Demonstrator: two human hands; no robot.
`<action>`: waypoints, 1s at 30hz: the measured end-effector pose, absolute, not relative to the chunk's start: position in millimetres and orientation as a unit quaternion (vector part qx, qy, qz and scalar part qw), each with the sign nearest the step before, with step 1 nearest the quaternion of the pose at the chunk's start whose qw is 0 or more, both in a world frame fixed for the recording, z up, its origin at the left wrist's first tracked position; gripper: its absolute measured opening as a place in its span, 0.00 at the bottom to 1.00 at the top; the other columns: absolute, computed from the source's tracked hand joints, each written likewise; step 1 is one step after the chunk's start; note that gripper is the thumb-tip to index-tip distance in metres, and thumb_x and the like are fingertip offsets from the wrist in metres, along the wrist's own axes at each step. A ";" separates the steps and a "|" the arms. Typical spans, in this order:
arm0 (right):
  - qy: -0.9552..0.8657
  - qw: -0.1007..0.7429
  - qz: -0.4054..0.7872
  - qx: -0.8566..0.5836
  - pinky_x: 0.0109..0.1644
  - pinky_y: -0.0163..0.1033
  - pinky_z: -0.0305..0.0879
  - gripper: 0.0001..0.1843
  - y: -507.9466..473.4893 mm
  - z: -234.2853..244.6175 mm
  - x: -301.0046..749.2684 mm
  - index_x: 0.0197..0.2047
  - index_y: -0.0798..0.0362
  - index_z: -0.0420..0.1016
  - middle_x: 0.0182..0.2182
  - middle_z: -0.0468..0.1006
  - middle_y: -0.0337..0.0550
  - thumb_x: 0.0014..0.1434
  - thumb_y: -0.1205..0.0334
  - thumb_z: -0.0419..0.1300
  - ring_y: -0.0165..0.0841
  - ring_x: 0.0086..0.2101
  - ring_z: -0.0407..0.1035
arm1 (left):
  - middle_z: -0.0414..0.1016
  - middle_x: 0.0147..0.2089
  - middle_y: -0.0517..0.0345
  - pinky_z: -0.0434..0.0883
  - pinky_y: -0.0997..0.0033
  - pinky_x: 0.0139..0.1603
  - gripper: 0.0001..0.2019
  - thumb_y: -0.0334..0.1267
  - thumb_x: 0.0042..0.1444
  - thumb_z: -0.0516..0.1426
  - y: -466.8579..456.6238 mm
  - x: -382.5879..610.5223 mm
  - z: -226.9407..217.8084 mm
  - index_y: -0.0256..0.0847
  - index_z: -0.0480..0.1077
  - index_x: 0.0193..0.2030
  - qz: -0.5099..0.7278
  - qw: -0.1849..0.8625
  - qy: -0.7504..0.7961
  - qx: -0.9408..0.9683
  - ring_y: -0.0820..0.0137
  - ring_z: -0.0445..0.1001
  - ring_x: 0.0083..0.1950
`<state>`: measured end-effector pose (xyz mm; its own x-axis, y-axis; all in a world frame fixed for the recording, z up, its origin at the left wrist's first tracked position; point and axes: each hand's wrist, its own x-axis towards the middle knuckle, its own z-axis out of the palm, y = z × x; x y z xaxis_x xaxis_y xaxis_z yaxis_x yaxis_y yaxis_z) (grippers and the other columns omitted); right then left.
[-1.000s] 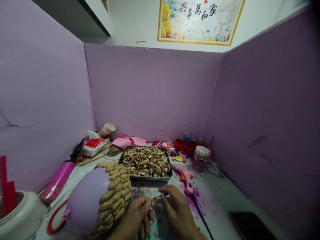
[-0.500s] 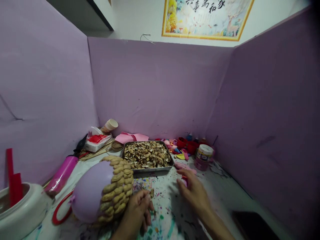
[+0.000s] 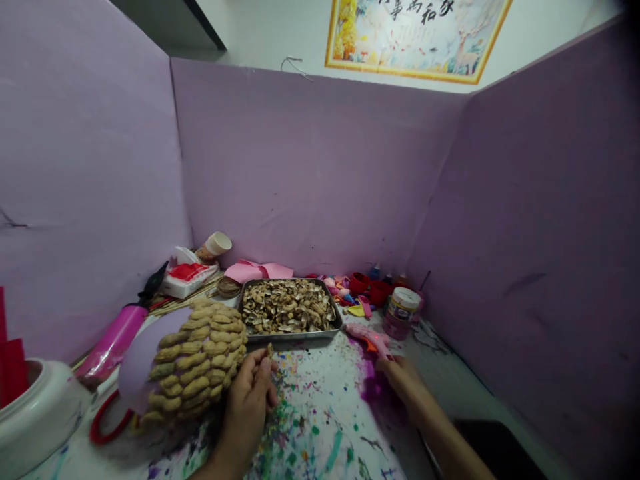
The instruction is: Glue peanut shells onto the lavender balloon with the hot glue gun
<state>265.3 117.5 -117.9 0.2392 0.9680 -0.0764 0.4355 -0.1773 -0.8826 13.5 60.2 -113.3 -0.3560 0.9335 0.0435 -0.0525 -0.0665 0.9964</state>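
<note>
1. Currently, the left hand (image 3: 249,393) holds a small tan piece of peanut shell (image 3: 270,349) pinched between its thumb and fingertips, the other fingers curled loosely below; the piece sticks up from the fingertips, clear of the table.
2. Just left of that hand lies a pale purple inflated balloon (image 3: 134,363), its side covered with overlapping rows of tan peanut shells (image 3: 197,350); whether the hand touches them, I cannot tell.
3. The right hand (image 3: 401,379) reaches forward to the handle end of a pink glue gun (image 3: 369,334) with a small red light, lying on the table and pointing toward the tray. Its fingers are bent at the handle, but I cannot tell how far they are open or whether they grip it.
4. Ahead, between the two hands, a shallow rectangular metal tray (image 3: 295,337) is heaped with loose peanut shells.
5. A white table (image 3: 320,413), spattered with green, blue and purple paint, bears everything.
6. Behind the glue gun stands a white-lidded jar with pink lower part (image 3: 401,313); near the balloon are a red curved ring (image 3: 106,427) and a round white pot (image 3: 45,417).
</note>
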 end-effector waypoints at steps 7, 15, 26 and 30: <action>-0.351 0.515 0.530 -0.576 0.21 0.34 0.65 0.05 101.7 -104.1 248.4 0.19 0.51 0.62 0.14 0.65 0.33 0.34 0.68 0.54 0.26 0.15 0.61 | 0.65 0.17 0.67 0.55 0.81 0.13 0.24 0.59 0.43 0.56 65.4 12.6 -113.4 0.38 0.64 0.32 0.581 0.470 0.525 0.406 0.80 0.58 0.13; -0.372 0.542 0.569 -0.494 0.17 0.28 0.51 0.15 64.1 -104.4 189.6 0.23 0.55 0.66 0.13 0.62 0.29 0.38 0.57 0.68 0.22 0.15 0.54 | 0.69 0.22 0.63 0.55 0.84 0.09 0.20 0.53 0.41 0.61 52.1 25.5 -100.0 0.37 0.63 0.25 0.431 0.723 0.414 0.346 0.83 0.60 0.12; -0.410 0.510 0.580 -0.485 0.15 0.28 0.49 0.18 55.7 -117.8 172.4 0.21 0.57 0.68 0.13 0.64 0.32 0.34 0.55 0.70 0.21 0.14 0.53 | 0.65 0.15 0.64 0.57 0.85 0.10 0.19 0.51 0.46 0.59 39.3 36.4 -104.7 0.35 0.64 0.24 0.351 0.767 0.406 0.350 0.82 0.59 0.11; -0.409 0.511 0.580 -0.486 0.14 0.28 0.49 0.19 55.7 -122.0 171.4 0.24 0.57 0.68 0.14 0.66 0.33 0.35 0.54 0.70 0.22 0.14 0.55 | 0.64 0.14 0.63 0.57 0.85 0.11 0.18 0.50 0.45 0.60 38.5 36.1 -100.1 0.35 0.65 0.23 0.344 0.765 0.411 0.356 0.82 0.59 0.12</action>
<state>171.4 55.7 -122.0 -0.0064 0.9893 -0.1459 -0.1951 -0.1444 -0.9701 36.1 38.5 -100.1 0.4256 0.8199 -0.3830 -0.2347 0.5087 0.8283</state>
